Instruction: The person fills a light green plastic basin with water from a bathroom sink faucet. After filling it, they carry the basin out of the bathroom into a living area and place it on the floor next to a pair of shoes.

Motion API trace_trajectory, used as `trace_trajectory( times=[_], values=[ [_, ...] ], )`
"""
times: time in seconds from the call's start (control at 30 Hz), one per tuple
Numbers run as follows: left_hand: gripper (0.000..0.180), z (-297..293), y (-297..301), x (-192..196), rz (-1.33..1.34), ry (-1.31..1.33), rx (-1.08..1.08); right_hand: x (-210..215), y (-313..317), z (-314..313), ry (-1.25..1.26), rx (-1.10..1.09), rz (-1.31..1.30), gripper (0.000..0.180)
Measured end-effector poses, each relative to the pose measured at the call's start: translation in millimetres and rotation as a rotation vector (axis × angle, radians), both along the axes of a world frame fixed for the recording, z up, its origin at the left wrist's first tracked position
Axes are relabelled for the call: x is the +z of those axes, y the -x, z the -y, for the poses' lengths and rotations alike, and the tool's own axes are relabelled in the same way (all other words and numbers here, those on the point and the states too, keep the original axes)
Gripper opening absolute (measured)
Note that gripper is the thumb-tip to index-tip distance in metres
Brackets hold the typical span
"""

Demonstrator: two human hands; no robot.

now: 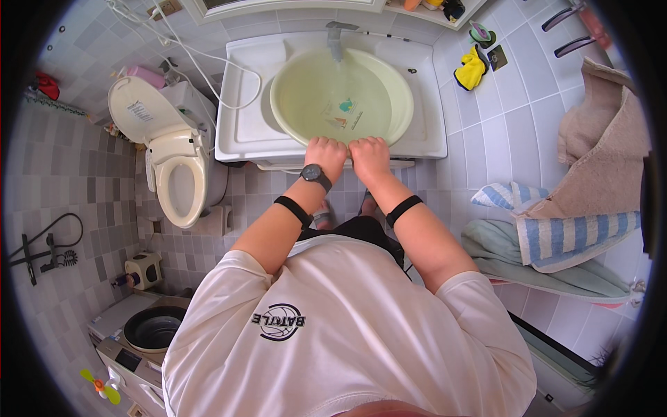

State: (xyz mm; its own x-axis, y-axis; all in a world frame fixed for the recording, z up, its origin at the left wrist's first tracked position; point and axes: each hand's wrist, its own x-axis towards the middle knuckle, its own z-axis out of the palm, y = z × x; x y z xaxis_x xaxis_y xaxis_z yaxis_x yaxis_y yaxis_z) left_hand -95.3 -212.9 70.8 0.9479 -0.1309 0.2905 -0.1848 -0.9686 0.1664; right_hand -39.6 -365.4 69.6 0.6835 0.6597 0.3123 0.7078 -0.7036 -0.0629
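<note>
Gripping the near rim of the pale basin (389,90), L hand (325,154) & R hand (369,156) sat side by side, each grip curled shut on it. Basin lay straight ahead in the sink (243,118), under the tap (335,36), both hands equally near.

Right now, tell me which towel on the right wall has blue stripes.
The blue-and-white striped towel, hanging lowest in front. The tan towel above it is plain, and the pale green one beneath is plain too.

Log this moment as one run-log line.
left hand: gripping basin near rim | right hand: same, beside left | basin: in sink, under tap
</note>
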Motion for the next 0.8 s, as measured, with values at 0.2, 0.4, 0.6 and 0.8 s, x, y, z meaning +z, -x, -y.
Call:
trace_trajectory(
  times=[0.2,0.4,0.6,0.8],
  values=[
    [0.004,0.1,-0.2,-0.8,0.007,-0.001,0.003,-1.7,-0.4,0.2,-0.001,-0.003,-0.003,0.005],
    [0.005,-0.1,-0.1,-2.4,0.028,0.002,0.004,1.6,0.6,0.0,0.010,-0.002,-0.007,0.005],
    [0.004,0.4,-0.3,-3.9,0.022,-0.003,0.011,0.1,0.0,0.0,0.003,-0.002,-0.007,0.005],
    [0.005,-0.8,-0.6,-4.8,0.015,-0.056,0.003,0.2,0.1,0.1,0.000,0.001,-0.003,0.005]
  ],
)
